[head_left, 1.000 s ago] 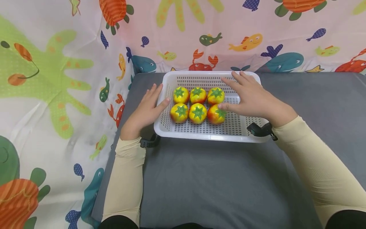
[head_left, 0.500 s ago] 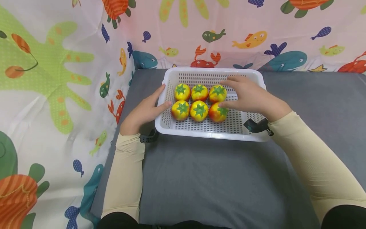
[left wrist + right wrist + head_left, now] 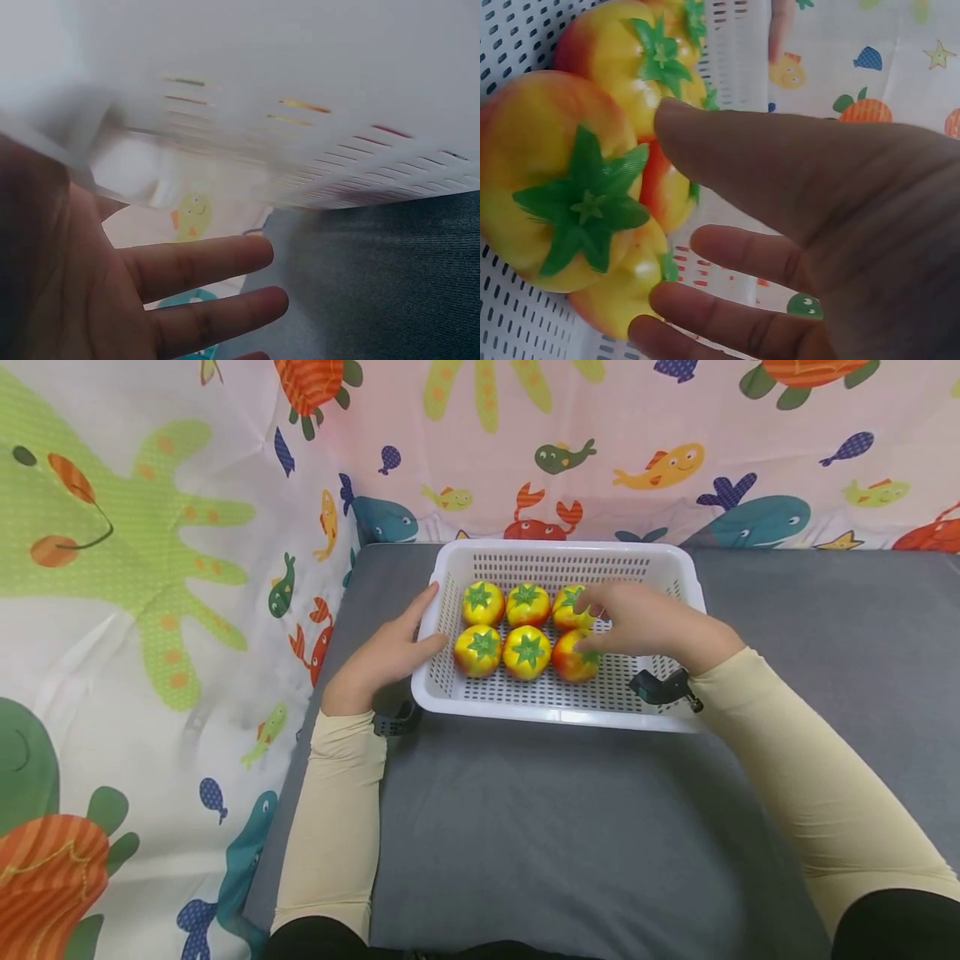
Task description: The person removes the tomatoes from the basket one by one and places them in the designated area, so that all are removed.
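Several yellow-red toy tomatoes [image 3: 527, 660] with green star-shaped leaf tops sit in two rows inside a white perforated plastic basket [image 3: 562, 717]. At the basket's left end, my left hand [image 3: 386, 653] has its thumb over the rim and its fingers outside. The left wrist view shows those fingers straight beside the slotted wall [image 3: 360, 90]. My right hand [image 3: 652, 622] hovers over the right end of the rows, thumb by the front right tomato [image 3: 572, 662] and fingertips over the back right tomato [image 3: 566, 617]. In the right wrist view, its fingers are loosely bent with nothing between them.
The basket stands on a grey cloth-covered table [image 3: 570, 827], close to the back edge. A curtain [image 3: 465, 452] printed with sea animals hangs behind and along the left side. Black wrist cameras [image 3: 663, 687] are strapped at both wrists.
My right hand has come lower and slightly left over the right-hand tomatoes, its spread fingers drawing in. The left hand stays at the rim, and the head view has shifted slightly.
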A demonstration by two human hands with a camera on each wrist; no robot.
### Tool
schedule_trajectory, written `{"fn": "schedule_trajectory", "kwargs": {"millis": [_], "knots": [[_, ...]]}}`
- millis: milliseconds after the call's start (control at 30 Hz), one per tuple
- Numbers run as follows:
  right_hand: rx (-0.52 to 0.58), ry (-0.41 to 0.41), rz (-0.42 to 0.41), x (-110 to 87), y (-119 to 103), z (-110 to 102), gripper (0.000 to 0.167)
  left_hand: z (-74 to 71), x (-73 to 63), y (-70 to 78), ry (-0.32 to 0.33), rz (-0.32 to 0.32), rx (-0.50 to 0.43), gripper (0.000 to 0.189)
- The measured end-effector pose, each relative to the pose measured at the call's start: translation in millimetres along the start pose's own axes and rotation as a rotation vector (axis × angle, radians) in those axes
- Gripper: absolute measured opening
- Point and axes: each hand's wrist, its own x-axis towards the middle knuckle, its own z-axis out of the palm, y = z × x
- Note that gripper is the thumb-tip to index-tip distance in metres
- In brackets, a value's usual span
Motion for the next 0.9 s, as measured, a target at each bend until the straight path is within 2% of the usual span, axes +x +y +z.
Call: {"fn": "schedule_trajectory", "kwargs": {"millis": [167, 633, 900], "knots": [[0.002, -0.036, 0.004, 4.7, 3.8, 6.2, 0.062, 0.8, 1.0, -1.7, 0.001, -0.001, -0.003, 0.091], [-0.009, -0.060, -0.005, 4.7, 2.7, 17.6, 0.075, 2.1, 1.8, 0.0, -0.013, 0.001, 0.012, 0.089], [-0.003, -0.079, 0.005, 5.1, 0.4, 19.4, 0.074, 2.8, 1.9, 0.7, -0.004, 0.022, -0.002, 0.090]]}}
